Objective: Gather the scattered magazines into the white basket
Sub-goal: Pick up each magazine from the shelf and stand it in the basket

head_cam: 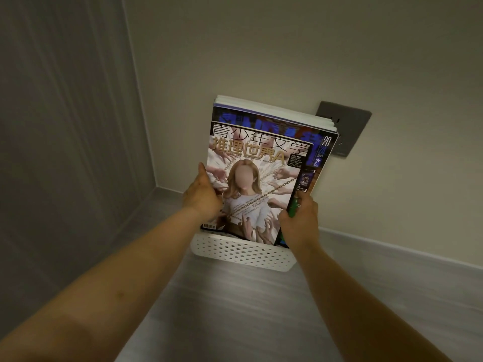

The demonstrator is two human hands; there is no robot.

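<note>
Head view, grip: left hand [201, 197] and right hand [300, 220] each clasp a side edge of the magazines [256, 178]
Magazines: upright stack; lower ends inside white basket [243, 250]; basket beside wall
Handling: lower both sides evenly; square the edges; release once seated

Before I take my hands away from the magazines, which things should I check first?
1. Lower edges of the stack of glossy magazines inside the white perforated plastic basket: ok.
2. Left hand holds the stack's left edge: ok.
3. Right hand grips its lower right edge: ok.
4. Basket rests on the grey floor beside the wall: ok.
5. Stack would stand upright alone: cannot tell.
6. No magazines left elsewhere: cannot tell, none in view.
</note>
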